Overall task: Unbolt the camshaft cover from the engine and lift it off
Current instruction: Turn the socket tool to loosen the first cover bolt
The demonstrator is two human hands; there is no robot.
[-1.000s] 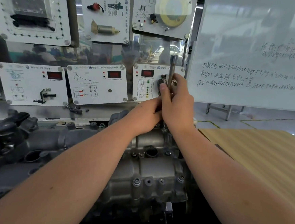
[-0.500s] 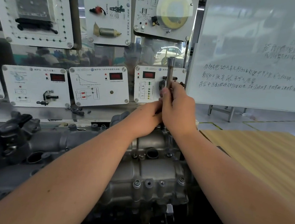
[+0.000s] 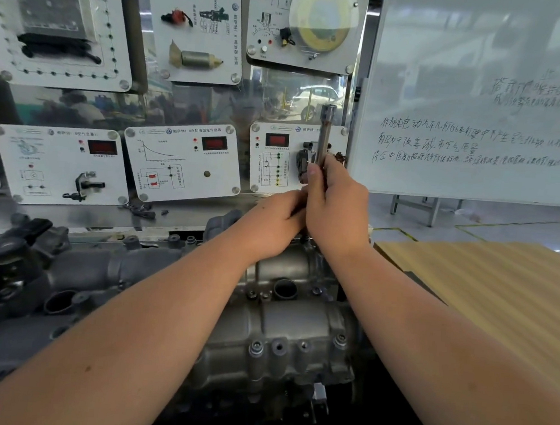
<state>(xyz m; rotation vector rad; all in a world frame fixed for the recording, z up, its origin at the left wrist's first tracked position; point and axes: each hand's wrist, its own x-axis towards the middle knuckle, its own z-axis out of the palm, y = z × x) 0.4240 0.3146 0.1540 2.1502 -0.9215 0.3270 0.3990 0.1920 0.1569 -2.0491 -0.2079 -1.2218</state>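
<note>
Nearest the camera, the near edge of the camshaft cover (image 3: 282, 333) shows a row of bolts (image 3: 256, 347) seated in their bosses, so by the look of it the cover is not yet free. The grey cast cover sits on top of the engine (image 3: 48, 281), which fills the lower left and middle of the view, with a round open port on the cover's upper face. To the right lies a pale wooden counter (image 3: 500, 296).

Both forearms reach over the cover to its far edge. There the right hand (image 3: 336, 206) has its fingers and thumb wrapped round a slim metal socket wrench (image 3: 325, 132) that stands upright, its top well above the fist. The left hand (image 3: 271, 225) sits just beside and below it, touching the right; its fingers are curled toward the tool's lower part, but they are hidden, so I cannot tell whether they actually grip it.

The step in hand appears to be loosening a far-side bolt. The tool's tip and the bolt under it are hidden by the hands.

Next the wrench probably needs turning while held square on the bolt head, then moving on to the remaining bolts before any lift.

Beyond stand instrument panels (image 3: 182, 164) and, to the right, a whiteboard (image 3: 482, 94).
</note>
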